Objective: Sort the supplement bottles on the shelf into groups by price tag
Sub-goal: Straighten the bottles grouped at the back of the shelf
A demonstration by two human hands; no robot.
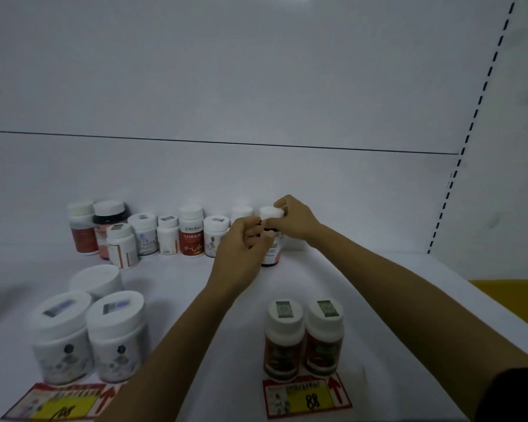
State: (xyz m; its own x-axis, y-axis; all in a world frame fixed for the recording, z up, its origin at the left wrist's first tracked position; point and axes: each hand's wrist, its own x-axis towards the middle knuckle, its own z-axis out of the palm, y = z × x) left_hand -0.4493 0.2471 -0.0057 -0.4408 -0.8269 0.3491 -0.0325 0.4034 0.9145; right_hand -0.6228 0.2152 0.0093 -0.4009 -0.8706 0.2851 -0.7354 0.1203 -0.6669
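The held bottle, dark-bodied with a white cap, stands upright toward the rear of the shelf; whether its base rests on the shelf cannot be determined. The left hand curls its fingers round the bottle body, and the right hand pinches the cap from the side. Expect a light, rigid plastic container with a smooth, possibly slippery label. Grip the body below the cap, not the cap alone, which may turn. A row of further bottles stands left of the fingers. Nearer than the fingers, the 88 tag fronts two red-labelled bottles, and the 108 tag fronts white jars.
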